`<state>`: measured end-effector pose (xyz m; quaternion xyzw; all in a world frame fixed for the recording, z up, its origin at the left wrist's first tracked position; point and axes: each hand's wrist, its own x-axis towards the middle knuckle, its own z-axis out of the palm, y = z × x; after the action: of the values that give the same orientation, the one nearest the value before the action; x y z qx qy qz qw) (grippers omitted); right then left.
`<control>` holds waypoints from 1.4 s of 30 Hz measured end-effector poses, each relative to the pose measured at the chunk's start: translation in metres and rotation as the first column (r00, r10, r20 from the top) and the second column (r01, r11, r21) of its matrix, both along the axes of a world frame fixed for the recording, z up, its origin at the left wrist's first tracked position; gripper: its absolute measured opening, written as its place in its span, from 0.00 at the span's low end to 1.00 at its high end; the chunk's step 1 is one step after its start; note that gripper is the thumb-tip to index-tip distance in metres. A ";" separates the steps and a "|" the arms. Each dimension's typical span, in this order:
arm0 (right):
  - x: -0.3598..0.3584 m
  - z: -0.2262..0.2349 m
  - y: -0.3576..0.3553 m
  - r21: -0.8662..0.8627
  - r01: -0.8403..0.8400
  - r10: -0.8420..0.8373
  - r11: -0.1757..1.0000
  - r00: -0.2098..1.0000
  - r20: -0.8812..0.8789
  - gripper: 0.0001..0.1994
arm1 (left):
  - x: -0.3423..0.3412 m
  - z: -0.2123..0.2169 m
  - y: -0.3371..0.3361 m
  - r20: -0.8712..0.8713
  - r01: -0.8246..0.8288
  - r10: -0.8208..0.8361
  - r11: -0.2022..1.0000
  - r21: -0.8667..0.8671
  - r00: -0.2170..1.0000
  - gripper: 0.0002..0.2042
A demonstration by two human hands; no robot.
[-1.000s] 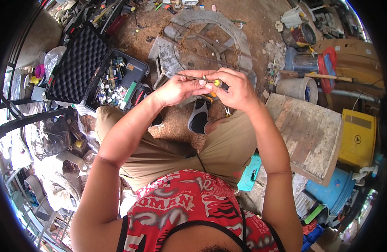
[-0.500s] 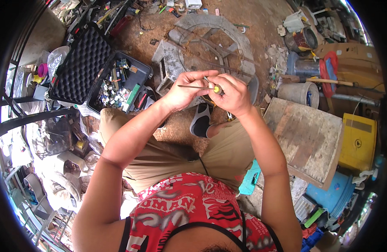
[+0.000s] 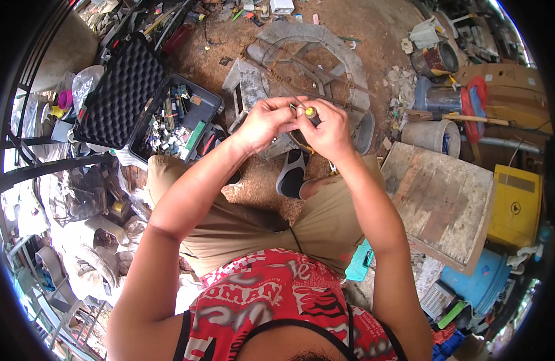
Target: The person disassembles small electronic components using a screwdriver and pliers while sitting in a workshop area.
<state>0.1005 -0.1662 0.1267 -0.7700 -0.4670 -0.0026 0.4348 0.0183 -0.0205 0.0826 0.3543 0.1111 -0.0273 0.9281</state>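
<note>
Both my hands meet above the floor in front of my knees. My right hand [image 3: 330, 127] is closed round a screwdriver [image 3: 313, 115] with a dark and yellow handle; its shaft is mostly hidden by the fingers. Close against it, my left hand [image 3: 264, 123] pinches a small metallic piece [image 3: 294, 109], too small and covered to name. The fingertips of both hands nearly touch around this piece.
At the left lies an open black case [image 3: 200, 99] with a foam-lined lid and many small parts. Ahead is a round grey frame [image 3: 356, 66]. To the right are a worn wooden board [image 3: 437, 198], a grey bucket [image 3: 431, 133], a yellow box [image 3: 516, 204] and a blue drum [image 3: 479, 278].
The screwdriver has turned: its shaft pointed left across my left fingers before and is now mostly out of sight. My left fingers have closed in nearer the right hand.
</note>
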 end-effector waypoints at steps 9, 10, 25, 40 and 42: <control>0.002 0.041 -0.044 -0.213 0.158 -0.226 0.964 0.911 -0.345 0.21 | 0.004 -0.007 0.026 0.026 -0.045 0.062 0.905 -0.423 0.998 0.24; -0.008 0.048 -0.046 -0.234 0.134 -0.202 0.963 0.934 -0.296 0.21 | 0.004 -0.008 0.029 0.038 -0.050 0.074 0.904 -0.425 0.997 0.25; 0.088 -0.054 -0.123 -0.463 0.597 -0.680 0.656 0.733 -0.020 0.20 | 0.009 -0.003 0.044 -0.118 -0.276 0.273 0.961 -0.007 0.955 0.20; 0.087 -0.002 -0.128 -0.615 0.481 -0.424 0.625 0.870 0.251 0.12 | 0.014 -0.005 0.043 -0.137 -0.295 0.292 0.955 -0.004 0.947 0.19; 0.091 0.001 -0.121 -0.615 0.455 -0.366 0.644 0.889 0.275 0.11 | 0.013 -0.002 0.044 -0.151 -0.311 0.308 0.950 0.006 0.939 0.19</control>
<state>0.1916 -0.2875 0.1279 -0.9570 -0.2755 0.0168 0.0896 0.0312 0.0234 0.0805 0.3212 0.2348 0.0914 0.9129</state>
